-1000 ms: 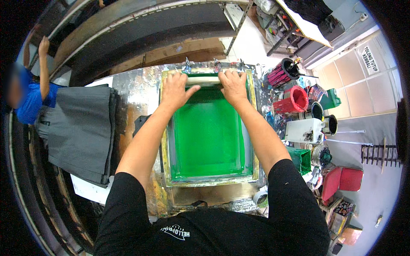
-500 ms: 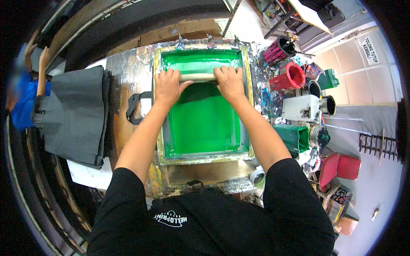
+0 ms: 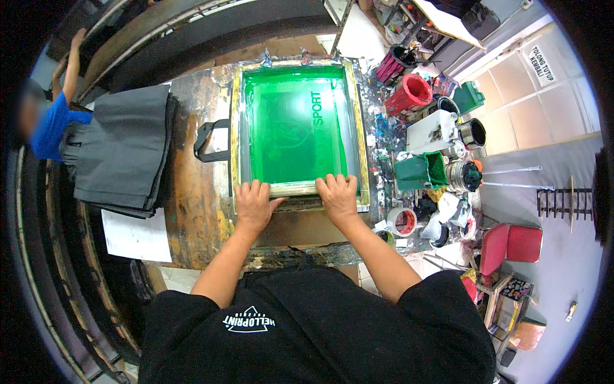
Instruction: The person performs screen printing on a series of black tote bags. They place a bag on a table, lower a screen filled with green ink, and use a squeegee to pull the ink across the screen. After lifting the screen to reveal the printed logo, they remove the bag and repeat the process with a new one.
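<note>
A screen-printing frame (image 3: 235, 128) lies on the work table, its mesh (image 3: 281, 121) coated with green ink. A faint dark design shows through the green. At the frame's near end rests a pale squeegee (image 3: 293, 189). My left hand (image 3: 256, 206) is closed on its left part, fingers over the top and thumb pointing inward. My right hand (image 3: 338, 197) grips its right end in the same way. The squeegee's blade is hidden. From under the frame's left side comes a black fabric strap (image 3: 211, 142); whatever it belongs to is covered by the frame.
A stack of dark fabric bags (image 3: 125, 147) lies at the left, over white paper (image 3: 137, 237). A person in blue (image 3: 51, 131) reaches up beyond it. Along the right are a red tub (image 3: 409, 93), a green container (image 3: 419, 171), a white jug (image 3: 435, 131) and a tape roll (image 3: 403, 221).
Both hands have drawn the squeegee from the far part of the screen to its near end. The design shows in the mesh now. My view has shifted slightly.
</note>
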`<move>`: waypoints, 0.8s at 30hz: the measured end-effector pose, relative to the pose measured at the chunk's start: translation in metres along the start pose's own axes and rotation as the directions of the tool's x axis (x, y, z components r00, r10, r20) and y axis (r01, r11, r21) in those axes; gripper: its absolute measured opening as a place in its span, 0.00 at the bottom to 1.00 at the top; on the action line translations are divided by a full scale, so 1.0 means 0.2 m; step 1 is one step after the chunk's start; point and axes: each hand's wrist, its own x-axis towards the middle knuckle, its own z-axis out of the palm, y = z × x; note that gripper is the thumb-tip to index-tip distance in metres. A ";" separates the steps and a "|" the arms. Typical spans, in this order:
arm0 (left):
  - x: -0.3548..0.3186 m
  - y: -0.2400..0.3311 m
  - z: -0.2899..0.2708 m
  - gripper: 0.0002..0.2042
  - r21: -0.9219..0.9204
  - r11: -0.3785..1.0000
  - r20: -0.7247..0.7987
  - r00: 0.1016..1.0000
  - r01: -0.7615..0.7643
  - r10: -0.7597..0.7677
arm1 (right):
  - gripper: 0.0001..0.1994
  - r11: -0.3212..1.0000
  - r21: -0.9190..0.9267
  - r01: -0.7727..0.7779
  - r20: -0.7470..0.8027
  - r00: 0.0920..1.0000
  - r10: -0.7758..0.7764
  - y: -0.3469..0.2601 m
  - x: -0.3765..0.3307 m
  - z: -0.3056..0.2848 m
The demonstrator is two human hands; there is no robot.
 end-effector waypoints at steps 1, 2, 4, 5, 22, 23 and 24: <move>0.00 0.00 0.00 0.23 -0.003 1.000 -0.008 1.000 0.011 -0.011 | 0.11 1.000 -0.004 0.005 0.005 1.000 -0.005 0.01 0.01 -0.01; 0.03 0.00 0.01 0.23 -0.006 1.000 -0.016 1.000 0.022 -0.022 | 0.11 1.000 -0.007 0.011 0.009 1.000 -0.011 0.02 0.05 -0.01; 0.05 -0.01 0.00 0.23 -0.016 0.999 0.021 0.999 0.048 -0.048 | 0.11 1.000 -0.020 0.018 0.013 1.000 -0.018 0.02 0.05 -0.02; 0.04 0.00 -0.01 0.23 -0.003 0.999 0.031 0.999 0.043 -0.043 | 0.11 0.999 -0.031 0.022 0.010 1.000 -0.022 0.02 0.04 -0.01; -0.43 -0.22 0.05 0.55 -0.204 0.884 0.120 0.907 0.421 -0.404 | 0.24 0.984 0.143 -0.103 0.245 0.967 0.066 -0.07 -0.09 -0.10; -0.46 -0.25 0.07 0.58 -0.184 0.841 0.183 0.859 0.508 -0.479 | 0.24 0.985 0.131 -0.110 0.246 0.966 0.075 -0.07 -0.09 -0.10; -0.46 -0.28 0.09 0.57 -0.135 0.864 0.178 0.870 0.485 -0.461 | 0.25 0.986 0.120 -0.118 0.243 0.966 0.086 -0.07 -0.08 -0.10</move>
